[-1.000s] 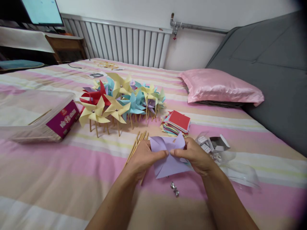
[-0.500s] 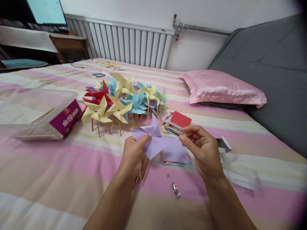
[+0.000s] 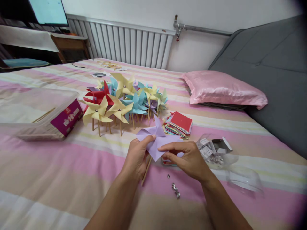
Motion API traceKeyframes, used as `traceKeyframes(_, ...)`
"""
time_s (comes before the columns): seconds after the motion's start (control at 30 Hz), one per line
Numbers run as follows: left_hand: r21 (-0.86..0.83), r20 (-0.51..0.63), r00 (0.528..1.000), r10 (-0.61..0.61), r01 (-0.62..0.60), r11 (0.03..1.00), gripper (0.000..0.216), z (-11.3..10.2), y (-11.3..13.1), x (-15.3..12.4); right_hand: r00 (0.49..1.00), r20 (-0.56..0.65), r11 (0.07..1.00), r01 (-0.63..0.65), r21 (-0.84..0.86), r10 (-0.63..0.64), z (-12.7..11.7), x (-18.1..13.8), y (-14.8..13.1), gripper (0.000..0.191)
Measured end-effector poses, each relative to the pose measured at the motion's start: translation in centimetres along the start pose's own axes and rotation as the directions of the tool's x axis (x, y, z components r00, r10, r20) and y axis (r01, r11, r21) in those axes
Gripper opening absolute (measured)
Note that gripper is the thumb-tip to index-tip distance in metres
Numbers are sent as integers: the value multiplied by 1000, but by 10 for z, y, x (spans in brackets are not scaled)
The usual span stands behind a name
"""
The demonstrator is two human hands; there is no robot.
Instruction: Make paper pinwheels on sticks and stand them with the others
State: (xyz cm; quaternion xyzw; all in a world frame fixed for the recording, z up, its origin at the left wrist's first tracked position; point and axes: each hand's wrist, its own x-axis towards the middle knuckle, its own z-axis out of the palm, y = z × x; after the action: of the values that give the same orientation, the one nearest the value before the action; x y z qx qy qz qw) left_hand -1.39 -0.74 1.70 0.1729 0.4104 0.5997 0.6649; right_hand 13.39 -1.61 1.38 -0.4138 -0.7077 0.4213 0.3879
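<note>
A light purple paper pinwheel (image 3: 153, 130) is pinched near its centre by the thumb of my left hand (image 3: 137, 155), with two of its blades folded in. My right hand (image 3: 190, 156) has its index finger and thumb closed at the pinwheel's lower right blade. Wooden sticks (image 3: 146, 172) lie on the bedspread under my left hand. Below my right hand, a stack of paper squares (image 3: 168, 162) is mostly covered. Several small metal fasteners (image 3: 176, 191) rest on the bedspread between my forearms.
Finished pinwheels (image 3: 120, 110) on sticks stand grouped ahead. Beyond my right hand lies another pile of coloured paper squares (image 3: 181, 123). A clear box of metal parts (image 3: 211, 150) sits right, a plastic tub (image 3: 67, 118) left. A pink pillow (image 3: 223, 88) lies by the headboard.
My right hand has moved left and down from beside the paper pile onto the pinwheel's lower right blade. The pinwheel and left hand have shifted slightly right. The clear box is now uncovered.
</note>
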Motion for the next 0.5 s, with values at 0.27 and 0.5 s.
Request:
traceKeyframes(0.27, 45, 38, 997, 68, -69, 997, 15, 2, -6, -4, 976, -180, 983, -96, 159, 124, 11, 4, -5, 16)
traceKeyframes(0.5, 102, 0, 993, 115, -114, 988, 17, 3, -10, -3, 937, -308, 981, -125, 150, 167, 15, 7, -1, 22)
